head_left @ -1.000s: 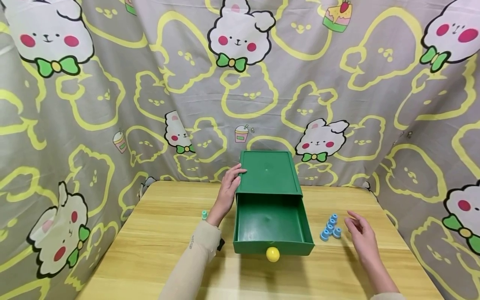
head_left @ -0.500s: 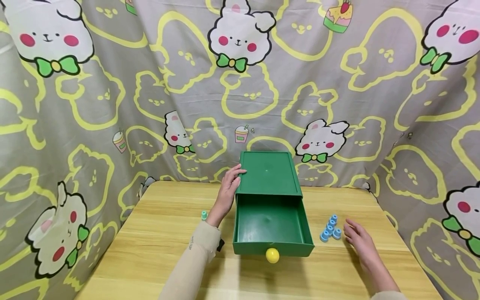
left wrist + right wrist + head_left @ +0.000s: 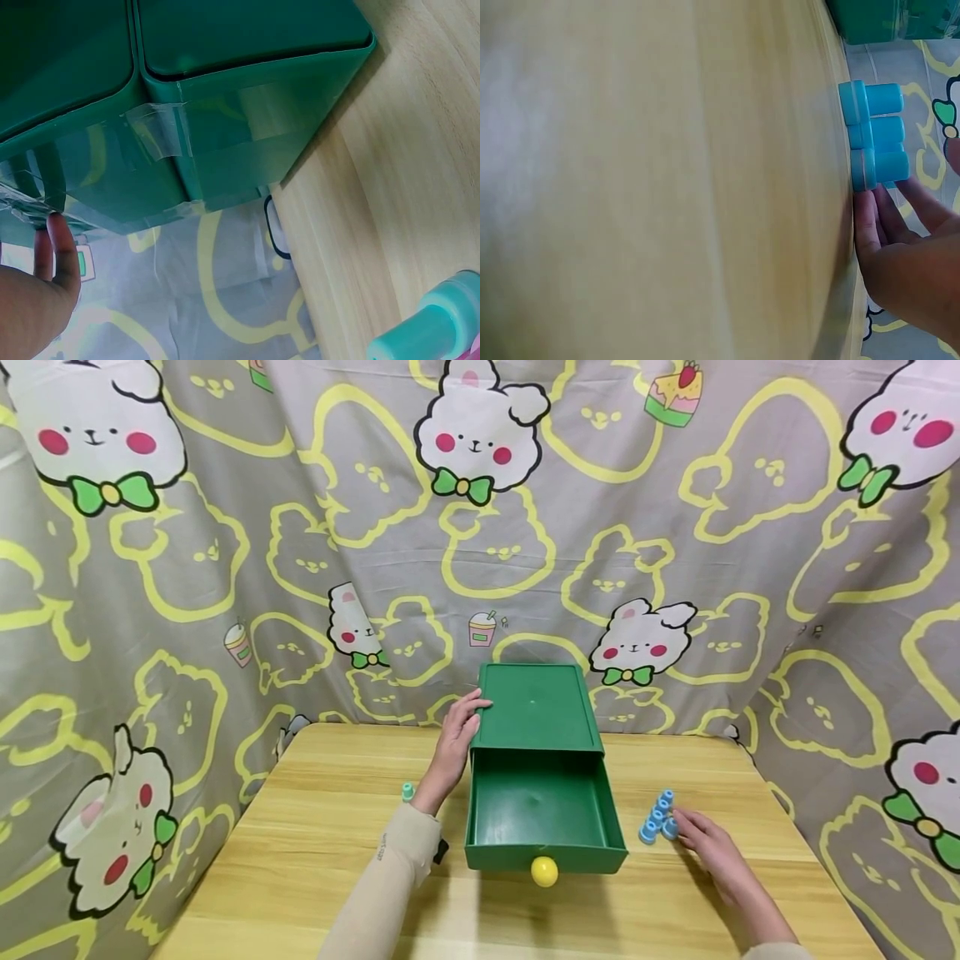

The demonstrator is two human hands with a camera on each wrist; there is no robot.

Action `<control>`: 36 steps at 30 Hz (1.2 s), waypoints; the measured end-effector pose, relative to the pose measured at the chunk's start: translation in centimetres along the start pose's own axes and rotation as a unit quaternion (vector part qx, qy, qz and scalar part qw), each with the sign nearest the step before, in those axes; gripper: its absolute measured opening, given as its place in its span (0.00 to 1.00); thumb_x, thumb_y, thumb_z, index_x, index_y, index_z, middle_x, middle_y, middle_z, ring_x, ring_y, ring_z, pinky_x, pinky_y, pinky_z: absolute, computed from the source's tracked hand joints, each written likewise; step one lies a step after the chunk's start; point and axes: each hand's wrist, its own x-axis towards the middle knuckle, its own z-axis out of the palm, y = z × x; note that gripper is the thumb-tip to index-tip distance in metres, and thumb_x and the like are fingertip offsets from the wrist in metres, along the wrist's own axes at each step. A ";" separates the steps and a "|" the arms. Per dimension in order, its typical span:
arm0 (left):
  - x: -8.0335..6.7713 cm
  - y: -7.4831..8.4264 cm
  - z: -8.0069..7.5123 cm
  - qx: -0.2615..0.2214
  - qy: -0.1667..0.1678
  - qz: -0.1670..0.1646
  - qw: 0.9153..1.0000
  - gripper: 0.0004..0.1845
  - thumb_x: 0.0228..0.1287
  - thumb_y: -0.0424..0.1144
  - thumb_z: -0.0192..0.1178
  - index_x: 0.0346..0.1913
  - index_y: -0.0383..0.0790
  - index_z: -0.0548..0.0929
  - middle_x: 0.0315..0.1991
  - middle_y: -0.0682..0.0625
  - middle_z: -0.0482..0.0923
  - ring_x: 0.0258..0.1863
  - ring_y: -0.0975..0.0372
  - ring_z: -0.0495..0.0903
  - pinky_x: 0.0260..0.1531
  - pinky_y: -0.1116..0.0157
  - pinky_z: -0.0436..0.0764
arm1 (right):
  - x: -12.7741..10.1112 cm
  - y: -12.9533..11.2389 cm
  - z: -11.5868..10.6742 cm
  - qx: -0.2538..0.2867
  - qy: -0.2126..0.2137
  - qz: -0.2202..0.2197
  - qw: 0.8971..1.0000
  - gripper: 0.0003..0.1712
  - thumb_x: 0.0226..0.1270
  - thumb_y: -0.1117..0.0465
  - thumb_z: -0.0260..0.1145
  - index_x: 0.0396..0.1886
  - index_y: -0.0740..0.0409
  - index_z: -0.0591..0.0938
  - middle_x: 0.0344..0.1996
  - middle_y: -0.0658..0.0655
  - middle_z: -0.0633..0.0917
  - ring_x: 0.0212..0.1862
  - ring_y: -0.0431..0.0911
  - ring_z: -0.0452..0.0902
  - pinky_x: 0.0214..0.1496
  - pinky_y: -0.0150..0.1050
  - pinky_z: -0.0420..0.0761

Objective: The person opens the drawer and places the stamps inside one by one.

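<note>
A green cabinet point(image 3: 536, 706) stands mid-table, its drawer point(image 3: 536, 857) pulled out and nothing showing inside; a yellow ball knob point(image 3: 544, 872) is on the front. My left hand point(image 3: 453, 739) rests against the cabinet's left side, fingertips at the top edge; in the left wrist view its fingers point(image 3: 66, 259) touch the taped side. Right of the drawer, several blue stepped cylinders point(image 3: 656, 817) stand close together, with wide bases and narrower tops. My right hand point(image 3: 712, 852) reaches the nearest blue cylinder point(image 3: 670, 828) from the right, fingertips right against it, fingers loosely extended.
A small teal stepped cylinder point(image 3: 407, 791) stands left of the left forearm; the left wrist view shows a teal cylinder point(image 3: 431, 326) with a bit of pink point(image 3: 474, 351) beside it. A patterned curtain point(image 3: 480, 527) surrounds the wooden table point(image 3: 300, 860) at back and sides.
My right hand has moved left to the blue cylinders, and its fingertips now meet the rightmost one, which sits slightly further left. My left hand and the drawer have stayed put.
</note>
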 end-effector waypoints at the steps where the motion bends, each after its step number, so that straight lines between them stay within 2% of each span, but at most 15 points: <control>1: 0.0 0.0 0.0 0.000 0.000 0.000 1.000 0.19 0.83 0.33 0.44 0.65 0.27 0.77 0.77 0.32 0.61 0.75 0.39 0.61 0.70 0.38 0.57 | 0.0 0.0 0.0 -0.008 -0.001 -0.004 1.000 0.44 0.83 0.39 0.48 0.79 0.71 0.59 0.75 0.74 0.65 0.68 0.54 0.73 0.64 0.39 0.75; 3: 0.0 0.0 0.0 0.002 0.001 0.000 1.000 0.19 0.83 0.33 0.44 0.64 0.27 0.77 0.77 0.32 0.62 0.75 0.39 0.61 0.70 0.38 0.57 | -0.1 0.1 0.1 -0.018 -0.002 -0.010 1.000 0.43 0.82 0.40 0.54 0.79 0.69 0.62 0.74 0.73 0.68 0.69 0.55 0.71 0.63 0.38 0.75; 7: 0.0 -0.1 0.0 0.002 0.003 0.002 1.000 0.18 0.83 0.33 0.44 0.64 0.28 0.77 0.77 0.32 0.62 0.75 0.39 0.61 0.71 0.38 0.57 | -0.1 0.3 0.2 -0.029 0.007 -0.018 0.999 0.40 0.77 0.47 0.64 0.76 0.69 0.67 0.67 0.69 0.76 0.59 0.44 0.75 0.54 0.28 0.76; 9: 0.0 -0.1 0.0 0.002 0.003 0.003 1.000 0.19 0.82 0.33 0.44 0.64 0.27 0.77 0.77 0.32 0.62 0.75 0.39 0.61 0.71 0.38 0.57 | 0.0 0.4 0.3 -0.031 0.016 -0.021 0.999 0.37 0.75 0.51 0.67 0.74 0.69 0.70 0.64 0.68 0.79 0.54 0.39 0.75 0.50 0.26 0.77; 16: 0.0 -0.1 0.0 -0.002 0.002 0.000 1.000 0.19 0.83 0.33 0.44 0.64 0.28 0.77 0.77 0.32 0.62 0.74 0.39 0.62 0.70 0.38 0.57 | 0.4 0.2 0.6 -0.073 0.053 -0.037 0.995 0.26 0.71 0.62 0.70 0.65 0.69 0.79 0.51 0.63 0.84 0.46 0.41 0.75 0.43 0.29 0.77; 25: -0.1 -0.1 0.0 0.001 0.000 -0.006 1.000 0.19 0.83 0.34 0.44 0.64 0.28 0.77 0.77 0.33 0.62 0.75 0.39 0.61 0.71 0.39 0.56 | 0.5 0.0 0.9 -0.075 0.076 -0.028 0.994 0.22 0.70 0.62 0.72 0.58 0.71 0.83 0.46 0.62 0.86 0.45 0.45 0.76 0.40 0.31 0.76; 36: -0.1 0.0 -0.1 0.001 -0.002 -0.008 1.000 0.19 0.83 0.35 0.43 0.65 0.28 0.76 0.77 0.34 0.61 0.76 0.41 0.60 0.73 0.39 0.54 | 0.5 0.0 0.7 -0.057 0.080 -0.013 0.995 0.23 0.70 0.58 0.72 0.58 0.69 0.83 0.49 0.62 0.86 0.46 0.42 0.77 0.41 0.30 0.78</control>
